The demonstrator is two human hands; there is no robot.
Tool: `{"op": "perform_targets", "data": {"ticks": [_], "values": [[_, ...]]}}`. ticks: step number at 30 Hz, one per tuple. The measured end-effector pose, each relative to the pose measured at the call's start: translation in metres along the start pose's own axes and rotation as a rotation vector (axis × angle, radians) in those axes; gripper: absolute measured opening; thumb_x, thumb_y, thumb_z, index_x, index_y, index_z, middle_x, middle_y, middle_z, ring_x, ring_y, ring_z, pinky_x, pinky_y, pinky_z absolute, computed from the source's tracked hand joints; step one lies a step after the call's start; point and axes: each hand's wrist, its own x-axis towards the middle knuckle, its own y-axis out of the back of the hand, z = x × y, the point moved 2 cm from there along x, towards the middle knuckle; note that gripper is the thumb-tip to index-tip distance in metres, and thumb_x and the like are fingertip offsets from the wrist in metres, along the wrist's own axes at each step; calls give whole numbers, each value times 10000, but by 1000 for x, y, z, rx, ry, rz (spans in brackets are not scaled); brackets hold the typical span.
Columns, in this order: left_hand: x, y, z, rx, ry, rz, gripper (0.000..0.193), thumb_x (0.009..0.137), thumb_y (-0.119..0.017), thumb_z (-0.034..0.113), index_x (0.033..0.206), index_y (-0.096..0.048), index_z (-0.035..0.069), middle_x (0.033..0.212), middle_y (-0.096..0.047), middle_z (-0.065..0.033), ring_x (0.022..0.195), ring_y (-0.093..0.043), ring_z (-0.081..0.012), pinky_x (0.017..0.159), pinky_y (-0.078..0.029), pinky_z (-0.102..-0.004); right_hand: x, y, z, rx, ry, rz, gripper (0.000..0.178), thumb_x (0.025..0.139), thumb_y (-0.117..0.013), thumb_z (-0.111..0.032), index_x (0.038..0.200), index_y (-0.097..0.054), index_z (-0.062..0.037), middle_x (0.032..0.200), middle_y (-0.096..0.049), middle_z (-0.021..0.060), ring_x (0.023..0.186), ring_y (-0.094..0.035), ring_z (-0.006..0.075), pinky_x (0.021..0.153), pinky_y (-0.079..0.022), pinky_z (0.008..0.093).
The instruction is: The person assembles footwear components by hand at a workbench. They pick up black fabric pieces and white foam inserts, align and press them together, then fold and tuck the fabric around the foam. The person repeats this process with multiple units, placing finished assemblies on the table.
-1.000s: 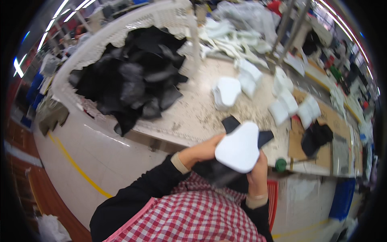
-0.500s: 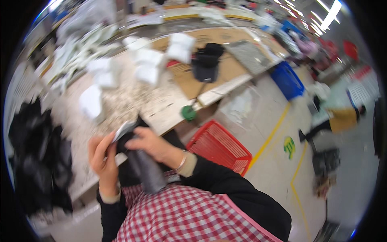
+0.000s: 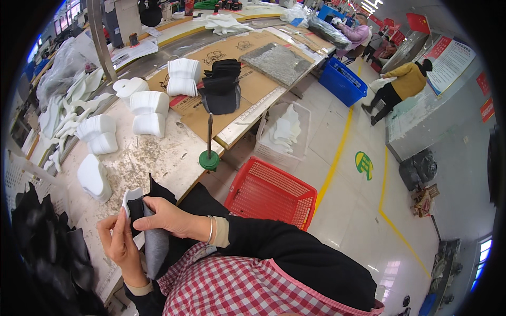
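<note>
A black and grey fabric piece hangs in front of my apron, with its upper end pinched between my hands. Against that end stands a thin, curved white foam piece. My left hand is closed on the white foam from the left, its fingers pointing up. From the right, my right hand grips the black fabric, thumb over its near side. More black material shows just behind the fingers. Beyond them, stacks of white foam pads and a lone stack sit on the worn table.
Black pieces are heaped at the left. On cardboard lie a black fabric stack and a grey slab. A spike with a green base stands at the table edge. Beside it are red and blue baskets. A person is walking.
The view has turned and sharpened, so the table and baskets sit differently in it. Both hands still hold the foam and fabric. The person in the yellow top appears farther up the picture.
</note>
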Motion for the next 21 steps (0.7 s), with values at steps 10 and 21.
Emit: {"op": "perform_targets", "data": {"ticks": [10, 21], "values": [[-50, -19, -53, -561, 596, -96, 382, 1060, -658, 180, 1370, -566, -24, 1129, -643, -70, 1032, -606, -162, 932, -478, -300, 13, 14, -28, 243, 154, 95, 358, 940, -813, -261, 1137, -656, -7, 1053, -716, 68, 894, -680, 111, 794, -577, 274], [-57, -15, -44, -1570, 898, 103, 681, 906, -651, 261, 1529, -508, 29, 1478, -601, -149, 1365, -567, -316, 1187, -408, -472, 0, 9, -33, 36, 1, 42, 598, 910, -761, -345, 1308, -614, 77, 1177, -706, 113, 1039, -688, 177, 934, -563, 327]]}}
